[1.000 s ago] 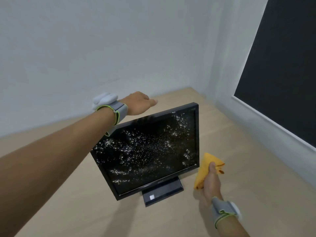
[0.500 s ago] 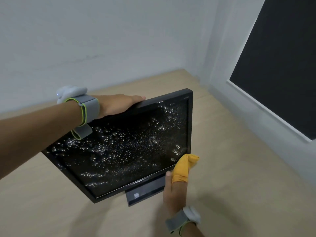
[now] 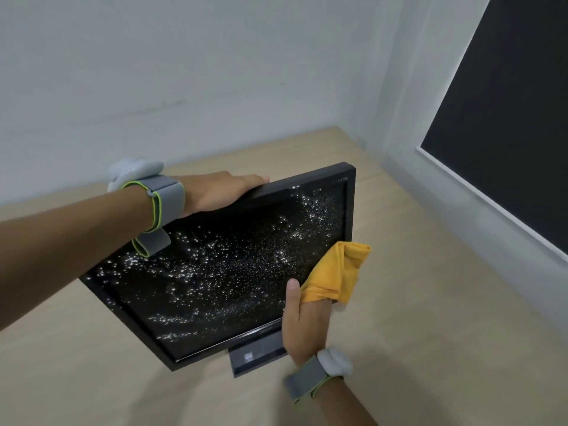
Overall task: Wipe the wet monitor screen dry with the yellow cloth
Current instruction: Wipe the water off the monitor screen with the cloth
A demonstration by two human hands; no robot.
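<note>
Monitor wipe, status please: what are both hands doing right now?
Left hand rests flat on the black flat-panel monitor, top edge. Right hand grips the bunched yellow cloth at the droplet-covered screen's right edge. Nothing in the way.

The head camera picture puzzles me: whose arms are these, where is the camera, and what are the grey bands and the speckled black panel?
There is no machine here. A person wears a wide-angle camera on the head, so you look forward and down along their own two arms. The grey bands with white pods are strapped to both wrists; what they do cannot be told from the picture. The black panel is a monitor standing on a pale wooden surface, and the bright specks are water droplets all over its screen. The left hand rests on the monitor's top edge, fingers fairly straight, apparently steadying it. The right hand holds a bunched yellow cloth at the screen's right edge. Droplets cover the screen, so wiping looks barely begun.
</note>
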